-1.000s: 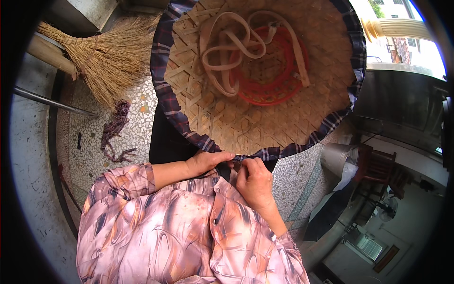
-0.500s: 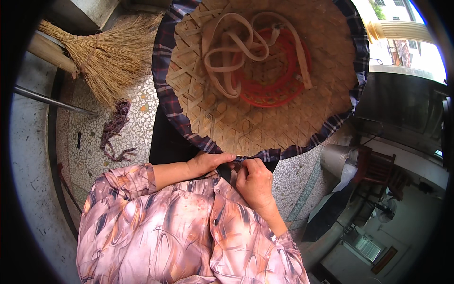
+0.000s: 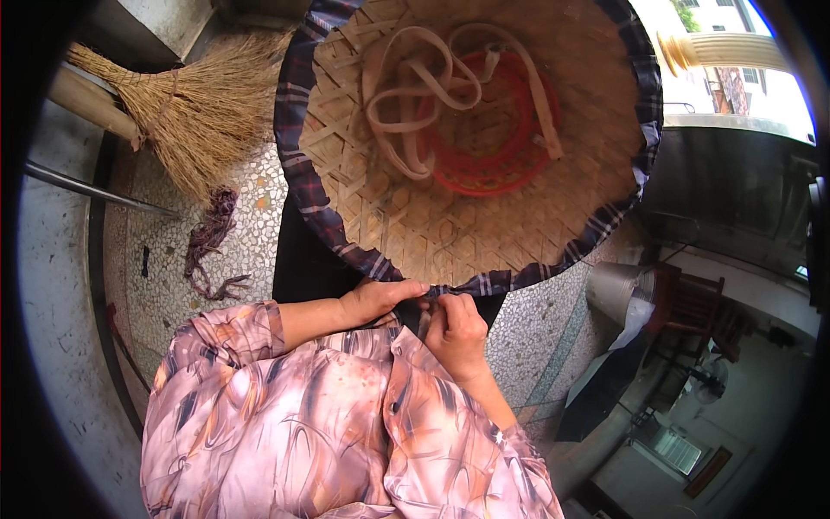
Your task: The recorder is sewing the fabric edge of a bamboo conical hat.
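Observation:
A wide woven bamboo hat [image 3: 450, 233] rests with its hollow side up over my lap. Dark plaid cloth trim [image 3: 311, 203] wraps its rim in gathers. Inside lie a red plastic ring [image 3: 497, 182] and a looped cream strap [image 3: 441, 95]. My left hand [image 3: 380, 300] is closed on the near edge of the trim, thumb on top. Right beside it, my right hand [image 3: 458, 333] is pinched shut with its fingertips at the trim. Whatever sits between those fingertips is too small or hidden to make out.
A straw broom [image 3: 186, 108] lies at the far left, with a dark purple bundle of strands [image 3: 210, 238] on the speckled floor [image 3: 259, 251] below it. A metal bucket [image 3: 614, 285] and a wooden chair [image 3: 692, 298] stand at the right. A metal rod [image 3: 95, 188] juts in from the left.
The hat has shifted slightly to the left. My right hand has moved a little left and down at the rim, while my left hand keeps its hold.

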A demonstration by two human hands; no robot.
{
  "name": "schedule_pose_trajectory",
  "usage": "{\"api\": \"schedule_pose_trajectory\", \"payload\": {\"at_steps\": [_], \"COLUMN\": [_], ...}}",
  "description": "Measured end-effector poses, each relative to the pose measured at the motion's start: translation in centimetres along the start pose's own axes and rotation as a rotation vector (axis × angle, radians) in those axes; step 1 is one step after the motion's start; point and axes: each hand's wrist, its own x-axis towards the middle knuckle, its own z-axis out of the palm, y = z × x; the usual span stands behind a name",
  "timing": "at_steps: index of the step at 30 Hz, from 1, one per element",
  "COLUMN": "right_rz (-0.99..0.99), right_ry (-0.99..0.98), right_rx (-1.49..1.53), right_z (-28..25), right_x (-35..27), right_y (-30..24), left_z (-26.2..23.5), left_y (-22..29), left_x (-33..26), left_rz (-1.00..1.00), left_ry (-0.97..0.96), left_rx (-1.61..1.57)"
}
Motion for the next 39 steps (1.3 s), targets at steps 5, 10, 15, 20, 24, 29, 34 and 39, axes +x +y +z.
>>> {"api": "schedule_pose_trajectory", "payload": {"at_steps": [5,10,15,20,24,29,34,39], "right_rz": [-0.033,0.006,0.113,0.114,0.105,0.073,0.113,0.091], "right_ry": [0.021,-0.002,-0.067,-0.116,-0.147,-0.111,-0.318,-0.255], "right_rx": [-0.037,-0.064,-0.030,-0.087,-0.162,-0.177,-0.185,-0.157], "right_z": [0.2,-0.1,-1.9,-2.3,-2.1,-1.3,-3.2,-3.4], "right_x": [0.2,0.9,0.1,0.1,-0.1,0.4,2.4,6.2], "right_y": [-0.2,-0.6,-1.6,-1.2,-1.1,-0.9,-1.7,-0.7], "left_z": [-1.2,-0.2,0.5,0.6,0.0,-0.5,-0.5,-1.8], "left_y": [-1.6,-1.1,-0.5,-0.1,-0.5,-1.1,-0.9,-2.1], "left_x": [1.4,0.7,0.0,0.0,0.4,1.0,1.0,2.5], "left_rz": [0.034,0.072,0.014,0.125,0.112,0.085,0.039,0.067], "left_ry": [-0.072,-0.100,-0.162,-0.174,-0.151,-0.135,-0.146,0.022], "left_rx": [-0.040,-0.026,-0.151,-0.054,-0.011,-0.030,-0.083,0.146]}}
